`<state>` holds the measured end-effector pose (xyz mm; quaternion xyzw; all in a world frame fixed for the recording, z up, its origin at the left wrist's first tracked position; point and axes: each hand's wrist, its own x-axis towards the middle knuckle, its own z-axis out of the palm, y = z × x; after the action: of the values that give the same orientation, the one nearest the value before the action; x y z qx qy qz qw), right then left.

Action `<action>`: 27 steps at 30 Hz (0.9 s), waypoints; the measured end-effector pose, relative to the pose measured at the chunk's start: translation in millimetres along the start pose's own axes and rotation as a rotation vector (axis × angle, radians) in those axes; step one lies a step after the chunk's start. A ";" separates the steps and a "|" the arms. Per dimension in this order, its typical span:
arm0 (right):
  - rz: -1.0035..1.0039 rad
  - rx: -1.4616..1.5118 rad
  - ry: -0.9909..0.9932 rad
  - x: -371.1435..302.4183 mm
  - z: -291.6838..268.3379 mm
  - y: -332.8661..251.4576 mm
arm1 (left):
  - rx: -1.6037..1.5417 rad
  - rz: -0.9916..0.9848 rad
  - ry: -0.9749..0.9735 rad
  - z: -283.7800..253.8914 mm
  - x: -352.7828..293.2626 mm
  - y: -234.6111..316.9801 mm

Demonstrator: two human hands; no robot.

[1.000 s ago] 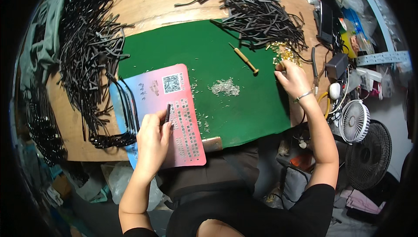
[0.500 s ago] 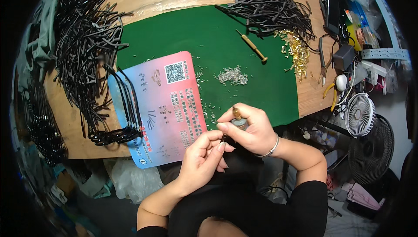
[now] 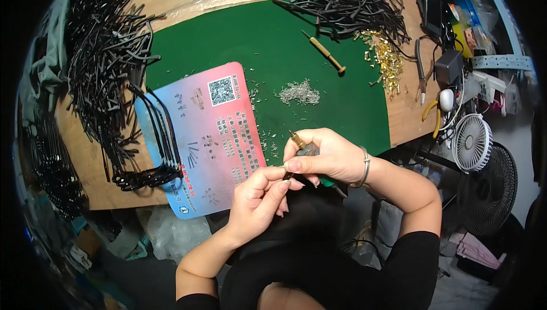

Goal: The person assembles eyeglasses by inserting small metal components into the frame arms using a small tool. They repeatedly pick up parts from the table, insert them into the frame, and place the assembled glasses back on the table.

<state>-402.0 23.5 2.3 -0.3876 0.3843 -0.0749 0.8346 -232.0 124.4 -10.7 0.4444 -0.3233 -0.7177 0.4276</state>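
Observation:
My left hand (image 3: pixel 253 203) is closed, its thumb and fingertips pinching a small dark piece (image 3: pixel 289 176) at the table's front edge. Against it, my right hand (image 3: pixel 327 153) is closed too, thumb and forefinger meeting the left fingertips. Tucked in the right hand is a tool with a brass nose (image 3: pixel 297 141) and a grey body, the nose pointing up and away; its exact kind is unclear. The fingers hide most of the dark piece. Beyond the hands, a heap of tiny silver parts (image 3: pixel 299 92) lies on the green mat (image 3: pixel 228 42).
A pink-and-blue printed mat (image 3: pixel 219 133) holds a stack of black eyeglass frames (image 3: pixel 165 133). Black temple arms pile up at left (image 3: pixel 108 59) and at back (image 3: pixel 353 2). A brass screwdriver (image 3: pixel 325 52), gold-coloured parts (image 3: pixel 387 62), pliers (image 3: pixel 420 70) and a white fan (image 3: pixel 472 142) are rightward.
Both hands have shifted slightly left, staying together. The brass-nosed tool in my right hand has tilted further left, and the right thumb now presses nearer the left fingertips.

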 end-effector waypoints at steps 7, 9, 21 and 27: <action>-0.200 -0.328 0.111 4.0 -4.6 22.8 | 0.236 0.037 0.028 6.7 0.7 1.4; -0.258 -0.607 0.221 1.1 0.6 26.3 | 0.370 0.030 -0.020 0.8 0.7 2.1; -0.509 -1.518 0.650 -6.9 -15.5 23.0 | 0.500 0.089 0.216 -10.1 19.7 -0.5; -0.487 -1.570 0.645 -4.6 -12.8 23.1 | 0.503 0.074 0.228 -10.0 21.5 -2.4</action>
<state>-418.2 33.8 -16.5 -0.8801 0.4483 -0.0708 0.1395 -228.8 105.2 -24.5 0.6025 -0.4571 -0.5440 0.3634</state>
